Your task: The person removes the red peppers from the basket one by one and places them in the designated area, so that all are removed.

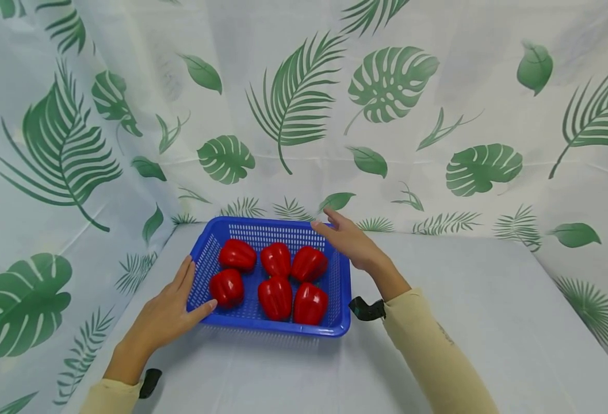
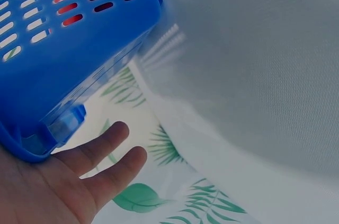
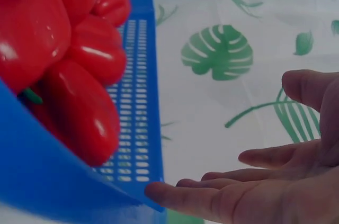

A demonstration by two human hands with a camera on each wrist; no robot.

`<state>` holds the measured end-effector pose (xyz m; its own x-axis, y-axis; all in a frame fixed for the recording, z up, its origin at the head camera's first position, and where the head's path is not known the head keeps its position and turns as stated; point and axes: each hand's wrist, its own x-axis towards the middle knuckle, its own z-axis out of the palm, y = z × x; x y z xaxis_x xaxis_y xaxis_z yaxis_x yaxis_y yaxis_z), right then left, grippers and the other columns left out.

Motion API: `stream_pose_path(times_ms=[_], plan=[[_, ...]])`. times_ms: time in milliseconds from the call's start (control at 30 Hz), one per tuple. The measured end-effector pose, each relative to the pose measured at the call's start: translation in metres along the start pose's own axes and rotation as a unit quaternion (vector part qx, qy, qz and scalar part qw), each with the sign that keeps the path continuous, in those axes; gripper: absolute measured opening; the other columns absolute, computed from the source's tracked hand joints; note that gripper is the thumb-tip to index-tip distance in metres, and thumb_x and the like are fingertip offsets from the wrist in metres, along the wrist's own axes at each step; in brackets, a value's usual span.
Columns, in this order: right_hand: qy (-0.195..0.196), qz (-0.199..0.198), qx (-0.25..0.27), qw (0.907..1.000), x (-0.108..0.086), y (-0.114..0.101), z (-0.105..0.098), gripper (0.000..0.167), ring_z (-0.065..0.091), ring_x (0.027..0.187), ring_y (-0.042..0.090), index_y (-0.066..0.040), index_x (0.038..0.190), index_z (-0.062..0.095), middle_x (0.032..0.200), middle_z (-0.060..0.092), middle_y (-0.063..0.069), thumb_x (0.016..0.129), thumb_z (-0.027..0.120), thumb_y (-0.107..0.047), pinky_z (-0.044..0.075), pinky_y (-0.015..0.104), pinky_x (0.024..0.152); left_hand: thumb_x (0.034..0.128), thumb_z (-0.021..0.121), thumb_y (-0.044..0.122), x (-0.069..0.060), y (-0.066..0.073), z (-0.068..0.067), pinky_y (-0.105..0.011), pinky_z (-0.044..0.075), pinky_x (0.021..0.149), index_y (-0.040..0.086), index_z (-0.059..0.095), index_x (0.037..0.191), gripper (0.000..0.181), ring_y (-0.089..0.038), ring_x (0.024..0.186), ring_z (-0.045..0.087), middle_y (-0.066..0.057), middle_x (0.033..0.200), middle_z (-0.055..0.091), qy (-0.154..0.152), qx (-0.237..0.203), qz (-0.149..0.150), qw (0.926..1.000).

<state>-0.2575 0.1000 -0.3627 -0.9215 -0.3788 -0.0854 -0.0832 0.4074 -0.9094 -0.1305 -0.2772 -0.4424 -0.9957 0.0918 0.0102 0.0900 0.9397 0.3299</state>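
Observation:
A blue plastic basket with slotted walls stands at the left part of the table, with several glossy red bell peppers inside. My left hand lies against the basket's left side, its thumb over the front left rim. In the left wrist view, two straight fingers reach past the blue wall; the other fingers are hidden. At the far right corner, my right hand has its fingers extended, holding nothing. The right wrist view shows one fingertip at the rim, though contact is unclear.
A white cloth covers the table. White curtains with green leaf prints hang behind it and along the left and right sides. Dark straps sit at both wrists, by the pale sleeves.

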Motion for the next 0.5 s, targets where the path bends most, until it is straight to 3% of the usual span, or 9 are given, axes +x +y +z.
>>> stream_pose_path(times_ms=[233,500], plan=[[-0.03,0.053,0.04,0.9973,0.01,0.012,0.012,0.083,0.035,0.152,0.052,-0.001,0.17,0.018,0.17,0.032,0.026,0.11,0.057,-0.043,0.04,0.07,0.112,0.0984,0.059,0.068,0.001,-0.001,0.001,-0.074,0.045,0.105,-0.007,0.013,0.168,0.112,-0.056,0.152,0.03,-0.026,0.176,0.008,0.0,-0.008,-0.001,1.0],[-0.061,0.083,0.065,0.9925,0.02,0.019,0.022,0.081,0.04,0.15,0.051,0.006,0.167,0.022,0.166,0.036,0.029,0.111,0.056,-0.042,0.042,0.068,0.113,0.0982,0.061,0.067,0.0,0.0,0.001,-0.073,0.047,0.104,-0.007,0.015,0.167,0.111,-0.056,0.151,0.032,-0.026,0.176,0.009,0.006,-0.011,0.0,0.9999]])
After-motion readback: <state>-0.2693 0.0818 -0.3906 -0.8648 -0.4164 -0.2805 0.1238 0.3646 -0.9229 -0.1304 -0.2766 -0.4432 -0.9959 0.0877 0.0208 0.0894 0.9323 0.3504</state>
